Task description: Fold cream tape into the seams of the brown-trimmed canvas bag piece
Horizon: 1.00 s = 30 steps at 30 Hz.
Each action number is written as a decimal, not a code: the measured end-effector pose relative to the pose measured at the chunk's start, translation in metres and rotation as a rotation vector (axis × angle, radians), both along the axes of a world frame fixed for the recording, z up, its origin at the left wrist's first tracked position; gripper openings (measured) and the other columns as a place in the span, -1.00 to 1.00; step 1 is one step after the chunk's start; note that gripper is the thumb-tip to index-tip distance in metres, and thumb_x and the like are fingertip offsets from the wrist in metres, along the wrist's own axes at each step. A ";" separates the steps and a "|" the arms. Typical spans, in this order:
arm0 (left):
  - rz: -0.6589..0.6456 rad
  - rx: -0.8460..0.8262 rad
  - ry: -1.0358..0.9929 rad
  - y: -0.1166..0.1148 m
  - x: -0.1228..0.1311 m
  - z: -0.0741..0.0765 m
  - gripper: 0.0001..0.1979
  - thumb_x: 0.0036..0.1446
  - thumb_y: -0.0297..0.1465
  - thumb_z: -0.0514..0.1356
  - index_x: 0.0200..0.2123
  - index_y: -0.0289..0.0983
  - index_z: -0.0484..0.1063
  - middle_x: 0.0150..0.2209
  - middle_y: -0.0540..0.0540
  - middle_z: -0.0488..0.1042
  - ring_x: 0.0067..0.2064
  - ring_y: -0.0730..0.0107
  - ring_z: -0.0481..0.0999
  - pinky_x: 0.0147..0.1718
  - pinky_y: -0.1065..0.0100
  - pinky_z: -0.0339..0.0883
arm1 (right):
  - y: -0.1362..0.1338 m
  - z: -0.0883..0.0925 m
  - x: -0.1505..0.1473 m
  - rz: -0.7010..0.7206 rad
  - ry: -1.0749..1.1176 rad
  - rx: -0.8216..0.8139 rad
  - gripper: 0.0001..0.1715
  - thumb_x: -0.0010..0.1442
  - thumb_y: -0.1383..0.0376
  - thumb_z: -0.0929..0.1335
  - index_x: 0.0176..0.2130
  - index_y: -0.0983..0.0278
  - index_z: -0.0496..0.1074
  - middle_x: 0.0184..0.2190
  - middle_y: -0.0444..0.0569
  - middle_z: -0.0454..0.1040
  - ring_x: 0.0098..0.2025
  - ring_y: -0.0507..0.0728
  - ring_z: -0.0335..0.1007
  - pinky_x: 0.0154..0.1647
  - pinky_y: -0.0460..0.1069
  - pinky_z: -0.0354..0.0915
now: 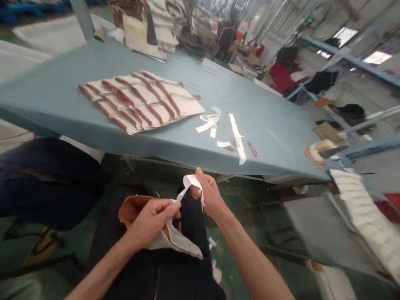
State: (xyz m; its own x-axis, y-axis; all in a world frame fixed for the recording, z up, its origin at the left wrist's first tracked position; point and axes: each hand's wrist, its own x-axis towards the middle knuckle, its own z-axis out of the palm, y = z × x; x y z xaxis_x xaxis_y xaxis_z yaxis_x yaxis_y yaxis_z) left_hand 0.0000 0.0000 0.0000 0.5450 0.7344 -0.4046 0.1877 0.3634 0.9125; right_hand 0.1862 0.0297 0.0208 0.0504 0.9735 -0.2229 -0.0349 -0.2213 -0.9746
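My left hand (156,218) is closed on a fabric piece (183,241), off-white with a reddish-brown part, which hangs over my lap. From this piece a narrow white strip (188,182) runs up to my right hand (206,189). My right thumb and fingers pinch the strip, and its loose end dangles below them. Both hands are in front of the table's near edge, a short way apart. Part of the fabric is hidden behind my left hand.
On the blue-grey table (125,62) lie overlapping rows of off-white pieces with brown edges (137,102), loose white strips (238,141) and a small pink-handled tool (252,148). Folded cloth (150,29) is stacked at the back. A rack (356,62) stands right; scraps (215,271) lie on the floor.
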 end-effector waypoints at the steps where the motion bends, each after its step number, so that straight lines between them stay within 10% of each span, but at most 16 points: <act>1: -0.022 0.001 -0.014 -0.004 0.005 0.000 -0.40 0.21 0.23 0.08 -0.40 -0.22 0.34 -0.49 0.04 0.28 -0.46 0.37 0.30 -0.47 0.38 0.14 | -0.003 0.002 0.001 -0.007 -0.014 0.013 -0.04 0.12 -0.53 0.35 -0.69 0.18 0.17 -0.77 -0.23 0.09 -0.67 -0.06 -0.06 -0.61 -0.05 -0.11; 8: -0.072 0.049 0.013 -0.022 0.019 0.000 -0.44 0.23 0.13 0.18 -0.54 -0.22 0.31 -0.60 0.07 0.23 -0.53 0.40 0.23 -0.53 0.38 0.03 | -0.017 0.013 0.004 -0.074 -0.069 0.091 -0.06 0.18 -0.49 0.35 -0.67 0.20 0.18 -0.73 -0.23 0.12 -0.64 -0.06 -0.08 -0.59 -0.05 -0.14; 15: 0.188 0.163 0.127 -0.026 -0.005 0.009 -0.43 0.28 0.15 0.16 -0.50 -0.22 0.39 -0.54 0.04 0.33 -0.46 0.33 0.39 -0.48 0.38 0.19 | -0.024 0.013 0.014 -0.080 -0.120 0.114 -0.05 0.23 -0.50 0.30 -0.67 0.19 0.16 -0.73 -0.22 0.11 -0.63 -0.04 -0.05 -0.56 -0.04 -0.13; 24: 0.300 0.506 0.299 -0.003 0.004 0.025 -0.53 0.16 -0.05 0.27 0.01 -0.21 0.64 -0.63 0.18 0.26 -0.57 0.36 0.31 -0.50 0.36 0.07 | -0.028 0.032 0.012 0.176 -0.153 0.018 -0.06 0.13 -0.53 0.34 -0.61 0.21 0.22 -0.67 -0.23 0.12 -0.60 -0.06 -0.07 -0.60 -0.07 -0.13; 30: 0.280 0.548 0.222 0.021 0.019 0.032 -0.77 0.12 -0.22 0.20 -0.44 -0.18 0.59 -0.59 0.05 0.49 -0.51 0.33 0.44 -0.45 0.34 0.11 | -0.028 0.038 0.004 0.295 -0.102 -0.031 -0.08 0.09 -0.52 0.38 -0.60 0.21 0.20 -0.66 -0.25 0.06 -0.60 -0.07 -0.12 -0.61 -0.07 -0.16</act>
